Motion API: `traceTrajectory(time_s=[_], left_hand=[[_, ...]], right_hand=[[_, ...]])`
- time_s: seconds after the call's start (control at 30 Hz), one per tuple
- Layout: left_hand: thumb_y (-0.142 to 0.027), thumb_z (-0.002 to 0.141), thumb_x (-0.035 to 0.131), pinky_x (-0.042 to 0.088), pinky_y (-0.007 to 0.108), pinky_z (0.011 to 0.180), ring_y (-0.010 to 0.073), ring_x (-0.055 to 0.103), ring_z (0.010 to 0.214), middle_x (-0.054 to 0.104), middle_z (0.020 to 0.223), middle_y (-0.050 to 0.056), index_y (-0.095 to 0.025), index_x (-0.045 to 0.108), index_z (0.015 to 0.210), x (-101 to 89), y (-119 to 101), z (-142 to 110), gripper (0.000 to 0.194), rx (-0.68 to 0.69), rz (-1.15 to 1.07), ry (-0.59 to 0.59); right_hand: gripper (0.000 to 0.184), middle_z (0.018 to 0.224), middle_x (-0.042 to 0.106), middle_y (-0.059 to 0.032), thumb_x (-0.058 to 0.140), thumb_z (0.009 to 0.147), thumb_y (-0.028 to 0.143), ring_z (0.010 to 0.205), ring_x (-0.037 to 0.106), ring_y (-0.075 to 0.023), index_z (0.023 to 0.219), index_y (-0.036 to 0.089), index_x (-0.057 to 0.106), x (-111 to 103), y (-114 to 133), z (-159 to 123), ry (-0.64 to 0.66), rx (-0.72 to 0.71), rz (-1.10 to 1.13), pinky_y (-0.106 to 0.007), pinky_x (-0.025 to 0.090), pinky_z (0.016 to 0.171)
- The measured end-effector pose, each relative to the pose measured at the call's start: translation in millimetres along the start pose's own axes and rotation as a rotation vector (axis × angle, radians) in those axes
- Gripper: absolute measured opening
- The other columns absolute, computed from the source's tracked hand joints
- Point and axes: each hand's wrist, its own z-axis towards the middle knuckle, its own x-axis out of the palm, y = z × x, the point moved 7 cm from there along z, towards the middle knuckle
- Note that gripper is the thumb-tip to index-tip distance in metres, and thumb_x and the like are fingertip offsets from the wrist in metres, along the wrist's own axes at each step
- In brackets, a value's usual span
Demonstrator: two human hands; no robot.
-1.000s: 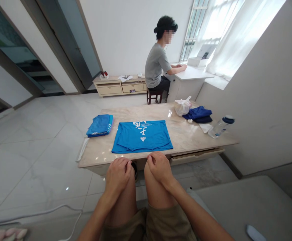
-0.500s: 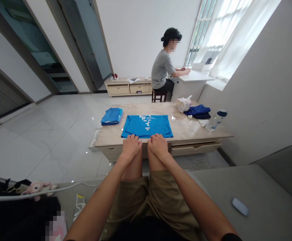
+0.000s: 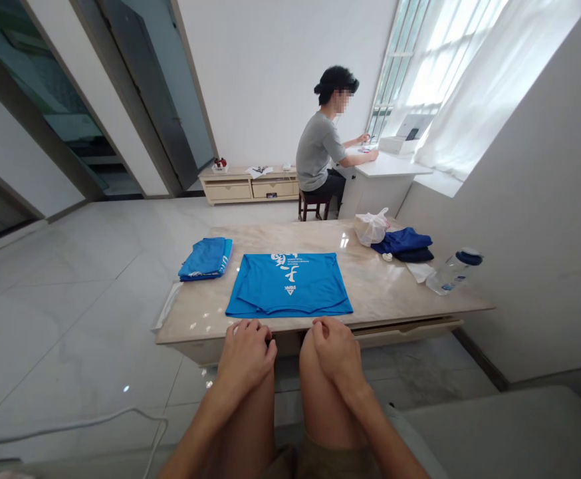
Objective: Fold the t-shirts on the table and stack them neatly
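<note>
My left hand rests on my left knee and my right hand on my right knee, fingers curled loosely over the kneecaps, holding nothing. Just beyond them a half-folded bright blue T-shirt with white print lies flat near the front edge of a low marble table. A smaller folded blue garment sits at the table's left end. Neither hand touches the cloth.
On the table's right lie a white plastic bag, a dark blue cloth pile and a water bottle on its side. A person in a grey shirt sits at a white desk behind. A cable trails on the floor.
The view has shifted while I stay seated: it pulled back half a second ago and has now come closer to the table again. Both hands stayed on my knees throughout.
</note>
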Motion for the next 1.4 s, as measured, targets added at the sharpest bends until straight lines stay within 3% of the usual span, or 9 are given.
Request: traceTrajectory(time_s=[0.17, 0.27, 0.5, 0.73, 0.9, 1.03, 1.13, 1.27, 1.4], left_hand=[[-0.037, 0.105, 0.049, 0.057, 0.043, 0.099, 0.0354, 0.077, 0.120, 0.083, 0.129, 0.017, -0.022, 0.083, 0.121, 18.5, -1.1, 61.2, 0.040, 0.017, -0.131, 0.344], [-0.038, 0.105, 0.053, 0.058, 0.040, 0.098, 0.0354, 0.078, 0.123, 0.081, 0.135, 0.018, -0.022, 0.084, 0.119, 28.6, -8.2, 73.3, 0.038, 0.064, -0.129, 0.453], [-0.047, 0.110, 0.043, 0.056, 0.041, 0.101, 0.0345, 0.077, 0.126, 0.081, 0.138, 0.015, -0.024, 0.079, 0.131, 22.6, -3.9, 49.3, 0.047, 0.079, -0.081, 0.331], [-0.046, 0.108, 0.047, 0.056, 0.039, 0.095, 0.0338, 0.077, 0.120, 0.082, 0.133, 0.012, -0.025, 0.079, 0.124, 18.5, 14.3, 44.3, 0.042, 0.082, -0.011, 0.356], [-0.033, 0.101, 0.055, 0.053, 0.033, 0.084, 0.0273, 0.078, 0.102, 0.085, 0.112, 0.009, -0.023, 0.080, 0.106, 35.2, -0.7, 63.8, 0.027, 0.228, -0.077, 0.390], [-0.030, 0.098, 0.058, 0.055, 0.031, 0.084, 0.0252, 0.078, 0.098, 0.085, 0.105, 0.007, -0.022, 0.082, 0.105, 50.0, -47.2, 114.8, 0.026, 0.264, -0.219, 0.362], [-0.027, 0.099, 0.060, 0.056, 0.032, 0.090, 0.0257, 0.078, 0.104, 0.085, 0.110, 0.008, -0.020, 0.081, 0.108, 60.4, -93.9, 159.4, 0.024, 0.240, -0.258, 0.304], [-0.030, 0.104, 0.063, 0.054, 0.034, 0.100, 0.0306, 0.075, 0.123, 0.082, 0.127, 0.016, -0.015, 0.076, 0.124, 88.0, -152.0, 203.5, 0.028, 0.182, -0.272, 0.279], [-0.053, 0.103, 0.072, 0.056, 0.039, 0.103, 0.0405, 0.070, 0.135, 0.070, 0.144, 0.032, -0.002, 0.061, 0.144, 127.2, -199.4, 226.8, 0.066, 0.059, -0.277, 0.292]], right_hand=[[0.032, 0.100, 0.084, -0.0088, 0.055, 0.109, 0.033, 0.093, 0.076, -0.0250, 0.092, 0.023, 0.080, -2.0, -4.1, 22.6, 0.099, 0.024, -0.098, -0.031, 0.043, 0.077], [0.033, 0.103, 0.085, -0.0097, 0.054, 0.108, 0.031, 0.096, 0.076, -0.0257, 0.092, 0.023, 0.081, 2.4, -5.0, 17.1, 0.079, -0.039, -0.024, -0.032, 0.049, 0.083], [0.040, 0.150, 0.071, -0.0185, 0.056, 0.105, 0.028, 0.143, 0.060, -0.0352, 0.138, 0.016, 0.076, 2.2, 16.1, -36.2, -0.072, -0.309, -0.062, -0.049, 0.046, 0.124], [0.050, 0.167, 0.059, -0.0157, 0.055, 0.108, 0.033, 0.156, 0.048, -0.0354, 0.154, 0.015, 0.067, 2.8, 17.0, -48.0, -0.073, -0.306, -0.070, -0.053, 0.039, 0.133], [0.064, 0.178, 0.046, -0.0142, 0.059, 0.105, 0.030, 0.168, 0.036, -0.0347, 0.168, 0.017, 0.054, -5.9, 1.1, -69.7, -0.101, -0.348, 0.121, -0.059, 0.031, 0.139], [0.058, 0.176, 0.049, -0.0118, 0.059, 0.106, 0.032, 0.164, 0.047, -0.0314, 0.163, 0.025, 0.058, -10.2, -40.8, -91.2, -0.119, -0.261, 0.500, -0.054, 0.042, 0.135], [0.043, 0.161, 0.066, -0.0139, 0.056, 0.109, 0.038, 0.146, 0.067, -0.0304, 0.150, 0.027, 0.068, 3.6, -104.6, -104.6, -0.175, 0.008, 0.742, -0.049, 0.061, 0.117], [0.037, 0.133, 0.081, -0.0163, 0.064, 0.100, 0.044, 0.120, 0.080, -0.0334, 0.129, 0.026, 0.078, 32.5, -196.5, -131.5, -0.274, 0.369, 0.703, -0.048, 0.069, 0.097], [0.032, 0.128, 0.082, -0.0160, 0.064, 0.094, 0.047, 0.123, 0.078, -0.0360, 0.111, 0.027, 0.082, 43.8, -249.0, -152.5, -0.345, 0.524, 0.609, -0.051, 0.068, 0.097]])
